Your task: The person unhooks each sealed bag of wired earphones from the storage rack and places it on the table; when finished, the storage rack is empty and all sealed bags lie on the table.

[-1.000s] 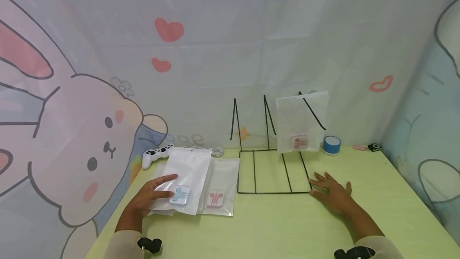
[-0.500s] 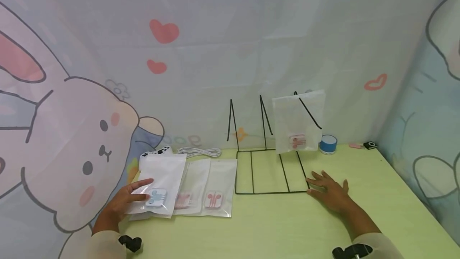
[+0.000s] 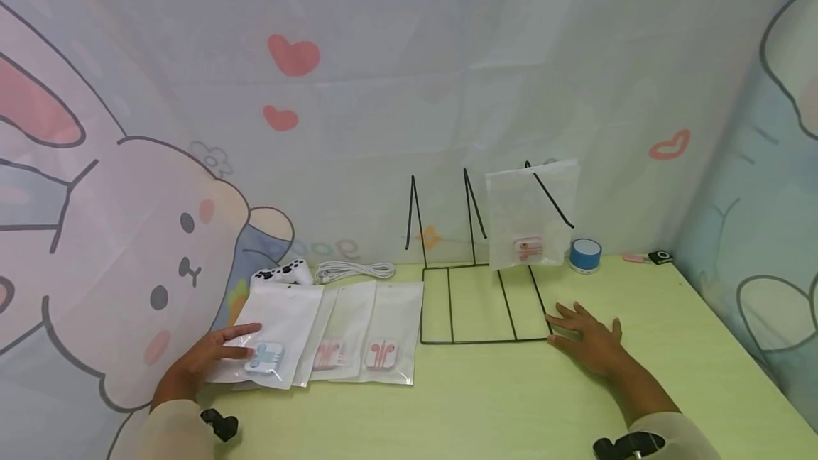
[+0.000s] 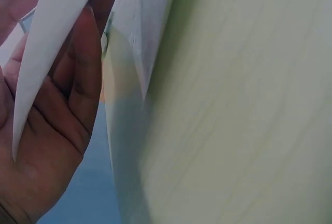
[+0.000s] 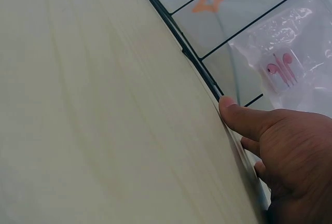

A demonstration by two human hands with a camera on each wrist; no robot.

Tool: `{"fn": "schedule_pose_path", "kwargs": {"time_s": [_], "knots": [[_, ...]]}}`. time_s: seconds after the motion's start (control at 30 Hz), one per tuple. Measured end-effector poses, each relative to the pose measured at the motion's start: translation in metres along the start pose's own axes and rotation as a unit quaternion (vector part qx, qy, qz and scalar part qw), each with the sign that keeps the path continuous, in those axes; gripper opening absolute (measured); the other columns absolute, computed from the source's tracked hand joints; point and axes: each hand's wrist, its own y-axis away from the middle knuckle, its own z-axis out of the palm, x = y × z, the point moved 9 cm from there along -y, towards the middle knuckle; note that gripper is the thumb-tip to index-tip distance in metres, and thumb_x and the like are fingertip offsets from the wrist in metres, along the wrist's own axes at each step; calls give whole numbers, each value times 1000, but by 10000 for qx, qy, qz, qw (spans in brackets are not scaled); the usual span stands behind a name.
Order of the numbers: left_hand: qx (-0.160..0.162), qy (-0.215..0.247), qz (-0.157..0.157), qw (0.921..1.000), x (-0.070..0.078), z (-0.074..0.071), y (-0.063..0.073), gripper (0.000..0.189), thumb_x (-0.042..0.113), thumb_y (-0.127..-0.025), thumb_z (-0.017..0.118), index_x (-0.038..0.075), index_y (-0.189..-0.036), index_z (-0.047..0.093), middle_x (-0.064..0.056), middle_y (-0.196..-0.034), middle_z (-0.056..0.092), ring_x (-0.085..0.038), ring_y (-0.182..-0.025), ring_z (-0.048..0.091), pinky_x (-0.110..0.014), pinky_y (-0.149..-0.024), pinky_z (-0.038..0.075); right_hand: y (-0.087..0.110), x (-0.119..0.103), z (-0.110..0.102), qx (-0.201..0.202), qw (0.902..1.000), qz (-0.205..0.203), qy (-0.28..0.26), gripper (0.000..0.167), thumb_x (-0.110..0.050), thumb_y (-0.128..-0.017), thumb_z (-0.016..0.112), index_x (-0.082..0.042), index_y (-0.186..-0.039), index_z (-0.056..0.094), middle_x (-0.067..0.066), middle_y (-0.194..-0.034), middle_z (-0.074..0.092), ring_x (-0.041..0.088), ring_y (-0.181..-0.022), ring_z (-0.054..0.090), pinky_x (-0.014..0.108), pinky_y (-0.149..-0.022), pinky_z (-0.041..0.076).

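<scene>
My left hand (image 3: pixel 194 366) pinches the left edge of a white plastic bag with blue earphones (image 3: pixel 284 314). In the left wrist view the bag's edge (image 4: pixel 44 53) runs between thumb and fingers into the palm. This bag overlaps other bags at the left of the table, one with pink earphones (image 3: pixel 381 354) at the right of the row. A black wire display rack (image 3: pixel 469 342) stands to their right, and another earphone bag (image 3: pixel 520 211) hangs from its right hook. My right hand (image 3: pixel 589 346) lies with spread fingers at the rack base's front right corner, thumb (image 5: pixel 241 117) at the wire.
Behind the bags lie a white game controller (image 3: pixel 284 272) and a coiled white cable (image 3: pixel 355 271). A blue roll of tape (image 3: pixel 584 255) sits behind the rack's right side. Small pink (image 3: pixel 635 258) and black (image 3: pixel 660 257) items lie at the table's back right.
My left hand has moved left with the blue-earphone bag and lowered it, uncovering more of the bags and the cable. The right hand stays at the rack's corner.
</scene>
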Motion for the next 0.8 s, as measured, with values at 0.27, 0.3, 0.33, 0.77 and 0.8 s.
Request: {"fn": "schedule_pose_path", "kwargs": {"time_s": [0.27, 0.3, 0.33, 0.77, 0.8], "knots": [[263, -582, -53, 9979, 4, 0, -5, 77, 38, -93, 85, 18, -161, 55, -32, -181, 9, -56, -164, 10, -82, -127, 6, 1, 3, -1, 28, 10000, -41, -1, 54, -44, -103, 73, -14, -148, 69, 24, -170, 45, 59, -161, 25, 96, -111, -10], [302, -640, -48, 9975, 5, 0, -6, 77, 38, -92, 86, 17, -160, 56, -32, -180, 10, -56, -163, 12, -82, -126, 8, 1, 3, 0, 22, 10000, -28, -8, 54, -44, -103, 73, -15, -148, 69, 23, -170, 45, 59, -161, 25, 95, -111, -10], [336, -754, -11, 9966, 7, -1, -5, 77, 38, -92, 86, 15, -160, 56, -33, -179, 13, -57, -162, 15, -82, -126, 10, 1, 4, 1, 25, 10000, -24, -3, 54, -44, -103, 73, -15, -148, 69, 23, -170, 45, 59, -161, 25, 95, -111, -11], [378, -1772, 299, 9830, 18, 1, -3, 82, 38, -96, 84, 1, -160, 50, -45, -169, 23, -66, -156, 25, -82, -124, 23, 0, 3, 0, 3, 10000, -8, -13, 56, -45, -103, 73, -15, -149, 68, 23, -170, 45, 58, -161, 25, 96, -111, -10], [385, -1842, 313, 9816, 18, 2, -1, 83, 39, -97, 84, 1, -161, 48, -46, -169, 22, -67, -156, 23, -82, -125, 22, 0, 3, 1, -2, 10000, -5, -34, 56, -45, -103, 73, -14, -149, 68, 23, -170, 44, 59, -161, 25, 96, -111, -10]]}}
